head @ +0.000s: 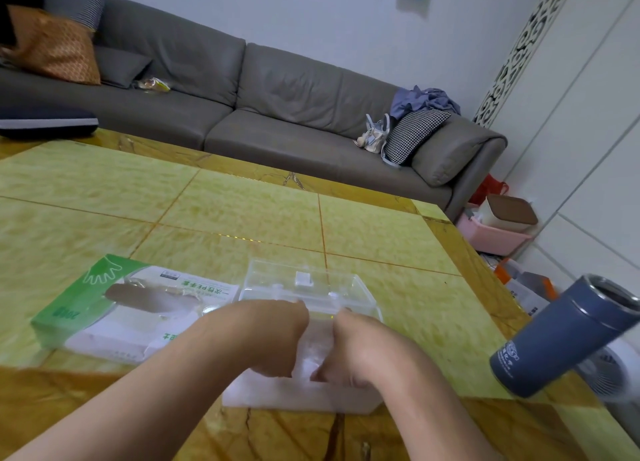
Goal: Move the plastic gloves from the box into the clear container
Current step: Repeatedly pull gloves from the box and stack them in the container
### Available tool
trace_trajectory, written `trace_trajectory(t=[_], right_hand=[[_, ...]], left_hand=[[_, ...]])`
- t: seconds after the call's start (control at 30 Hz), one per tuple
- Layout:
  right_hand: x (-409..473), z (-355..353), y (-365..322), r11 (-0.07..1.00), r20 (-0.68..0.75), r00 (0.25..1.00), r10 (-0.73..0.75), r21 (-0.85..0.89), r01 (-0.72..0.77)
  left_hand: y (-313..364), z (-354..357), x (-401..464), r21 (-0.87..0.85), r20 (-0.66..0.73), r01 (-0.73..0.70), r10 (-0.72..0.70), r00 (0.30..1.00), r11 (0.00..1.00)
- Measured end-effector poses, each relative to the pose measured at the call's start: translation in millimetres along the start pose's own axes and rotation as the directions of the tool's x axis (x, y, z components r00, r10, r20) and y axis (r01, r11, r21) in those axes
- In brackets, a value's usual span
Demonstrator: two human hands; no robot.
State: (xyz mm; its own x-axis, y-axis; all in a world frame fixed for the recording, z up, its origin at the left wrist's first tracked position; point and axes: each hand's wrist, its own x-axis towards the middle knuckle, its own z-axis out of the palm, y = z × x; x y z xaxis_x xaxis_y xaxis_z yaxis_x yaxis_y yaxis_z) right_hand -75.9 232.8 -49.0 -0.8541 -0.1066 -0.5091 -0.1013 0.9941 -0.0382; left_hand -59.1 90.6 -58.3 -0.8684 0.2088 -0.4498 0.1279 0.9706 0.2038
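2 hands, left hand (277,339) and right hand (349,349), fingers curled into plastic gloves (311,353) inside clear container (360,296)

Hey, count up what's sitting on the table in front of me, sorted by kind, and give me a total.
Glove box: 1
Clear container: 1
Stack of plastic gloves, under both hands: 1
Blue-grey cup: 1
Total: 4

The left hand and right hand press down on the gloves; their fingers are hidden.
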Motion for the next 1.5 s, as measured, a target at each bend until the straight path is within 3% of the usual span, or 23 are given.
trace_trajectory(t=[0.13, 0.33, 0.47, 0.6, 0.67, 0.73, 0.87, 0.97, 1.07, 1.17, 1.3, 1.4, 1.5], right_hand=[[5.3, -0.6, -5.2, 0.997, 0.073, 0.997, -0.005, -0.078, 0.011], [6.5, -4.2, -9.2, 0.996, 0.107, 0.994, -0.017, -0.080, 0.026], [5.7, -1.9, -8.3, 1.000, 0.077, 0.997, 0.002, -0.026, 0.000], [0.4, -0.2, -2.9, 0.992, -0.021, 0.999, -0.029, 0.120, 0.031], [-5.3, 0.1, -1.4, 0.995, -0.069, 0.997, -0.034, 0.092, 0.040], [-13.2, 0.7, -1.4, 0.998, -0.165, 0.986, -0.028, 0.052, 0.037], [-31.1, -2.0, -0.7, 0.981, -0.308, 0.951, -0.034, 0.171, 0.090], [-29.2, -0.1, -1.3, 0.989, -0.240, 0.971, 0.002, 0.145, 0.034], [-19.0, 0.9, -6.5, 0.997, -0.108, 0.992, 0.072, 0.028, -0.069], [-8.5, 0.8, -8.9, 0.997, -0.027, 0.998, 0.052, -0.056, -0.054], [-5.5, 0.7, -5.5, 1.000, -0.009, 1.000, 0.026, -0.004, -0.026], [-4.7, 1.0, -5.1, 0.999, -0.013, 0.999, 0.035, 0.032, -0.035], [-4.8, 4.2, -5.7, 0.997, -0.060, 0.997, 0.050, 0.068, -0.046]], left_hand=[[-2.2, 1.4, 4.0, 0.038, 0.011, -0.023, 0.023, 1.000, 0.999], [-2.7, 4.2, 6.5, 0.069, -0.084, -0.030, 0.035, 0.996, 0.997], [-12.3, 5.0, -1.6, 0.031, -0.169, -0.091, 0.095, 0.981, 0.995], [-7.2, -2.4, -19.5, -0.107, -0.355, -0.152, 0.105, 0.929, 0.982], [3.4, -3.7, -26.6, -0.091, -0.378, -0.145, 0.100, 0.921, 0.985], [14.2, 0.4, -30.1, -0.055, -0.355, -0.098, 0.072, 0.932, 0.994], [20.4, 11.1, -32.0, -0.044, -0.296, -0.014, 0.000, 0.955, 0.999], [14.9, 15.1, -24.9, -0.134, -0.245, 0.025, -0.058, 0.968, 0.991], [10.7, 16.2, -14.0, -0.107, -0.147, 0.040, -0.056, 0.988, 0.993], [11.7, 16.1, -4.9, -0.116, -0.066, 0.051, -0.058, 0.996, 0.992], [12.1, 15.3, -1.9, -0.302, -0.027, 0.090, -0.103, 0.994, 0.949], [13.0, 11.3, -8.8, -0.255, -0.010, 0.058, -0.062, 0.998, 0.965], [15.3, 12.1, -15.8, -0.231, -0.111, 0.046, -0.074, 0.991, 0.972]])
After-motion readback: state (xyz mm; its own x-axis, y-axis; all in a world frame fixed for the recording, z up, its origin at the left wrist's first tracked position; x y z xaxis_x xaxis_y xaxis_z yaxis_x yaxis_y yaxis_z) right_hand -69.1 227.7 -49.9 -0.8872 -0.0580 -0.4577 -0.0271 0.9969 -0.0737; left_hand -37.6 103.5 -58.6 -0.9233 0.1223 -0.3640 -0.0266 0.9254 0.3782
